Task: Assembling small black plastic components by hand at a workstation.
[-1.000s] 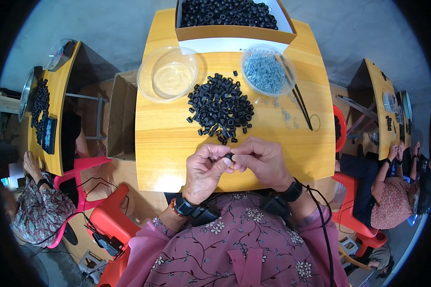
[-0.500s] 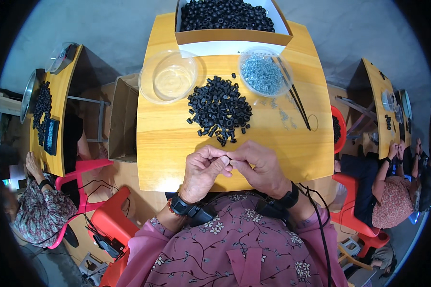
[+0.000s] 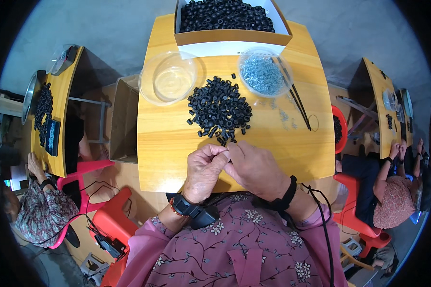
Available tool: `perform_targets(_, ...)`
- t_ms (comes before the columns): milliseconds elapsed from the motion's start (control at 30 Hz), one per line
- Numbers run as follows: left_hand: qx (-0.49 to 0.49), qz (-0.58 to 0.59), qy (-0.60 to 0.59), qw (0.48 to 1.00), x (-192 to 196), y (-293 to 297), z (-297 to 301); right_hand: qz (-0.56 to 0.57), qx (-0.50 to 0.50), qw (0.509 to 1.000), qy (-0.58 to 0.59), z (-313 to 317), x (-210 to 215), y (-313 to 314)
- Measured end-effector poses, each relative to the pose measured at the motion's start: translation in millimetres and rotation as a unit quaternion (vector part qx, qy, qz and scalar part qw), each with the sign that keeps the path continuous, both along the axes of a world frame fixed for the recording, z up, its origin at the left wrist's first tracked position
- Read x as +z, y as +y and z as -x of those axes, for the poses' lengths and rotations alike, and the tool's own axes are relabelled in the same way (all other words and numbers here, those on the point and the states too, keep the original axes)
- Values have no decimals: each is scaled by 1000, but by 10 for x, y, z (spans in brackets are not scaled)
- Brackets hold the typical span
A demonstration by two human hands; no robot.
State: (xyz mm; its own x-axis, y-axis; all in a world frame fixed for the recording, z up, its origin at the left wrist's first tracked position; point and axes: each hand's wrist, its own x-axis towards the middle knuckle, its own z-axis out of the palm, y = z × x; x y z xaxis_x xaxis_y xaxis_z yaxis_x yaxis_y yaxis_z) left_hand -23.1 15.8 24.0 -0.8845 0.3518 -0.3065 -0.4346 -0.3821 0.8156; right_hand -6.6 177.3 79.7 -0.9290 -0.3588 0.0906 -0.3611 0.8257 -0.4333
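A person in a pink flowered top sits at a small wooden table (image 3: 177,158). The left hand (image 3: 203,172) and right hand (image 3: 256,167) meet at its near edge, fingertips pinched together; what they grip is hidden. Just beyond lies a pile of black rings (image 3: 219,110), then an empty clear bowl (image 3: 167,79), a bowl of small grey parts (image 3: 262,72) and a box of black rings (image 3: 225,16). Other workers sit at tables on either side.
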Motion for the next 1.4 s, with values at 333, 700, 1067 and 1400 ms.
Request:
perform_targets(333,60,7,36,998,62,81,-7,13,-10,998,61,-12,-115,14)
perform_targets(700,-34,50,71,996,-40,-80,-18,31,7,995,95,-6,-187,85)
perform_targets(1067,-28,91,114,989,162,-13,-5,10,51,996,79,5,-174,121)
perform_targets(1400,58,35,55,996,67,-144,77,140,11,990,-8,-11,-168,115)
